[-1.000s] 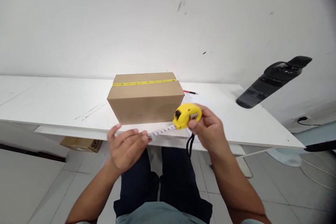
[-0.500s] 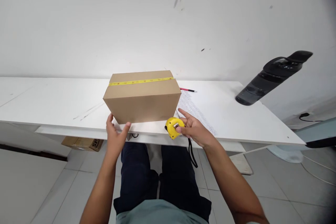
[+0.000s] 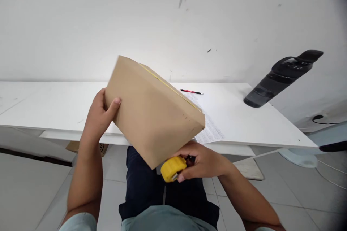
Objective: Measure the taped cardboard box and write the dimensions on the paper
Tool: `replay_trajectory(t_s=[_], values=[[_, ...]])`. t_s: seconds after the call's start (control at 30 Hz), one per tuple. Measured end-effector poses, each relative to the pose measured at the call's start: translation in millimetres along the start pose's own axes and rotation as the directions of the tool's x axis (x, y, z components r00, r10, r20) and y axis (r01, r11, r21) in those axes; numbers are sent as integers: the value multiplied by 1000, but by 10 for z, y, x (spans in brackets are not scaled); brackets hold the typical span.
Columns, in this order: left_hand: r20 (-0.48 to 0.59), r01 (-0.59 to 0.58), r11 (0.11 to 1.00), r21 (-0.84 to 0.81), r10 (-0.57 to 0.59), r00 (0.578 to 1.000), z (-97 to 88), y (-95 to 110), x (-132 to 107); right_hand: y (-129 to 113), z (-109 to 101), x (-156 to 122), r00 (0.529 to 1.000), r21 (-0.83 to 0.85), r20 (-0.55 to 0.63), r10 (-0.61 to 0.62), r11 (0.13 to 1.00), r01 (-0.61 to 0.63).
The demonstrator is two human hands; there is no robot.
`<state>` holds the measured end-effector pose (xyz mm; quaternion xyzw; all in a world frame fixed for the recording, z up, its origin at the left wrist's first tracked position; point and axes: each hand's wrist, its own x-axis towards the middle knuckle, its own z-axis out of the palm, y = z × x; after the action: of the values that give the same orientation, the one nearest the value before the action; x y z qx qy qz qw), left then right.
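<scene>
A brown cardboard box (image 3: 151, 112) is tilted up off the table, its right end lower than its left. A strip of yellow tape (image 3: 168, 85) runs along its far side. My left hand (image 3: 100, 115) grips the box's left end, thumb on the face toward me and the fingers partly hidden behind. Near the low right corner, my right hand (image 3: 200, 164) is closed around a yellow tape measure (image 3: 173, 168). Its upper fingers lie by the box's underside; whether they bear its weight I cannot tell.
On the white table (image 3: 54, 104) lie a red and black pen (image 3: 191, 91) and a printed sheet of paper (image 3: 211, 130), partly behind the box. A dark water bottle (image 3: 273, 79) stands at the right. Beneath the table is another cardboard box (image 3: 72, 147).
The box has been lifted from the table and tipped, right end down. My left hand has risen and taken hold of its left end. My right hand has lowered with the tape measure.
</scene>
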<state>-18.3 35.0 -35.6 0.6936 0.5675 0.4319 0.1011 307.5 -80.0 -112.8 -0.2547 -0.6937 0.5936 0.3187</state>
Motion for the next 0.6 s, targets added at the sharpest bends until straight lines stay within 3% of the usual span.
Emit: replay_trajectory(t_s=[0.1,0.17,0.23,0.3,0.37,0.4,0.47,0.5,0.53,0.57,0.6], values=[[226,6,989,150,-40,973,78,209,304,50,167,95,991,-86,-19,-133,988,131],[380,18,974,227,-106,919,210,242,500,121,280,182,979,-183,-56,-195,966,182],[469,12,969,248,-131,873,350,210,692,192,385,267,964,-266,-95,-247,940,215],[414,-29,969,247,-79,907,451,166,841,220,462,312,945,-338,-147,-292,913,230],[184,-112,961,253,66,981,473,158,873,177,496,285,912,-420,-189,-363,870,259],[29,-166,953,254,165,986,450,174,821,130,496,245,890,-452,-203,-408,846,284],[-235,-302,926,227,353,906,345,245,564,7,471,137,827,-485,-235,-511,799,356],[-303,-378,905,197,422,854,275,292,368,-55,452,84,792,-479,-258,-554,785,393],[-322,-467,871,155,491,809,205,341,141,-110,432,41,763,-459,-284,-581,781,424],[-276,-593,798,106,597,753,141,390,-100,-154,416,12,743,-427,-316,-589,788,443],[-194,-760,648,53,753,629,89,436,-339,-185,406,-1,733,-384,-353,-581,805,453]])
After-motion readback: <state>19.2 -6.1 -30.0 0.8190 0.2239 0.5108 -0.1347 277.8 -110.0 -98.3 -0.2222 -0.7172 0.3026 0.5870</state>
